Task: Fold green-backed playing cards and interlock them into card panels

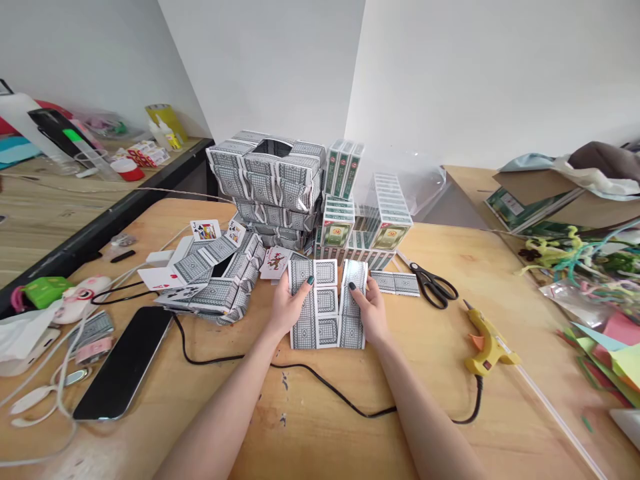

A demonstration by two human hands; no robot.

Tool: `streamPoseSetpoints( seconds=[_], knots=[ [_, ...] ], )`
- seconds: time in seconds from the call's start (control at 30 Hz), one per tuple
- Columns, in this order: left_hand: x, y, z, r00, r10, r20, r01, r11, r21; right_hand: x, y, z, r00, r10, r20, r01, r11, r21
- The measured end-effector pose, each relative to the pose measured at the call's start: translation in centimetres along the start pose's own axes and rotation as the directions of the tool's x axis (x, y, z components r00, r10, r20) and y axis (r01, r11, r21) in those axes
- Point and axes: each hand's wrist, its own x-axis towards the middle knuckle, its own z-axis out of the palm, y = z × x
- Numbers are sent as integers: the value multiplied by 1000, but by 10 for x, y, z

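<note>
A flat panel of playing cards [327,300], patterned backs up, is held over the table by both my hands. My left hand [290,307] grips its left strip, thumb on top. On the other side my right hand [374,310] pinches the right card strip [353,333], which leans slightly against the middle column; I cannot tell whether it is fixed there. The fingers underneath are hidden. Left of the panel lie a joker card [275,263] and a box-shaped card piece [235,293] with loose cards on it. A joined pair of cards [400,283] lies to the right.
Stacked card-covered boxes [270,177] and boxed card decks [390,213] stand behind. Black scissors [437,285] and a yellow glue gun [487,343] lie right; its black cable [330,387] crosses in front. A phone [125,363] and white cables lie left.
</note>
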Motion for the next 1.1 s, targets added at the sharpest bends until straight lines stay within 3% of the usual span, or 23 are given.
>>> streamPoseSetpoints(
  seconds=[1.1],
  knots=[
    [-2, 2, 2, 999, -20, -32, 18, 998, -61, 0, 2, 1, 999, -44, -19, 43, 998, -40]
  ],
)
